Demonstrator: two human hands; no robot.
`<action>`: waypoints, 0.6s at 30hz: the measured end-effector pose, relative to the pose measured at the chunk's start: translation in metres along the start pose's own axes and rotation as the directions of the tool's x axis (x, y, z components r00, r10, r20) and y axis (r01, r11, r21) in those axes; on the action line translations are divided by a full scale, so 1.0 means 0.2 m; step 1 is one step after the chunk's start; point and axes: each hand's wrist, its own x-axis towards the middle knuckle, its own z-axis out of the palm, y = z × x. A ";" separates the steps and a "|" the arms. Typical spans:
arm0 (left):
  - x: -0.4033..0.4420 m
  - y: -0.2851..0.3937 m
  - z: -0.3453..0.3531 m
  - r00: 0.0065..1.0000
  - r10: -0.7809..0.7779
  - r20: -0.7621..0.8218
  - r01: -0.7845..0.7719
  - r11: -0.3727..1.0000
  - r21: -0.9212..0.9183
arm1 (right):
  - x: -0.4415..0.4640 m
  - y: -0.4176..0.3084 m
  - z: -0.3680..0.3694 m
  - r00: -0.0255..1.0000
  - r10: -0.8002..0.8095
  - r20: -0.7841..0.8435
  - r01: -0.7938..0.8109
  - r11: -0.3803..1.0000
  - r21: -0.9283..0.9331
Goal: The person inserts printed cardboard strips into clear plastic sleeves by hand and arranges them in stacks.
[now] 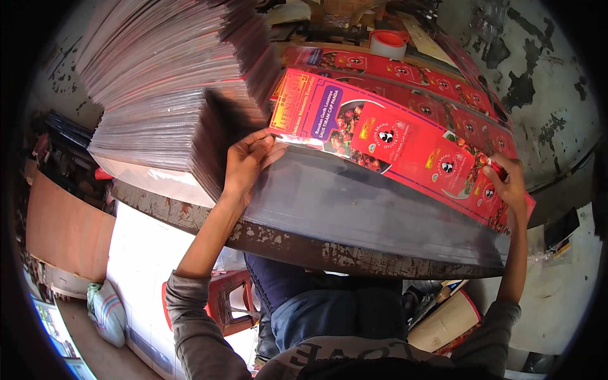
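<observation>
1. Red card or paper makes up the strip (400, 149), which slants across the bench (329, 252), its left end farther back, its right end angled towards the near edge.
2. Right hand (508, 183): it pinches the strip near its right end, thumb on the printed face.
3. Left hand (250, 161): fingers bent at the strip's near left corner; I cannot tell whether they grip it or only touch it.
4. Clear plastic (354, 197) shows between the strip and the bench's near edge. Matching the strip's slant to that edge seems a sound guide for keeping it straight.
5. Even, light tension from both ends should stop the strip bowing; a hard squeeze could crease it.
6. At the bench's left edge stands the stack (145, 136), close beside the left hand, so the wrist is best kept off it.
7. Towards the far edge lie other strips (411, 72), the tape (387, 48) beyond them.
</observation>
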 end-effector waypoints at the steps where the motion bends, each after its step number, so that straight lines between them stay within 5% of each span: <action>1: 0.00 0.00 0.00 1.000 0.012 -0.008 -0.012 1.000 0.009 | 0.00 0.00 0.00 1.000 0.023 0.011 -0.023 1.000 -0.014; 18: -0.01 0.01 0.02 0.996 0.079 -0.034 -0.078 0.996 0.033 | 0.00 -0.02 0.03 0.998 -0.064 0.008 0.064 0.996 -0.061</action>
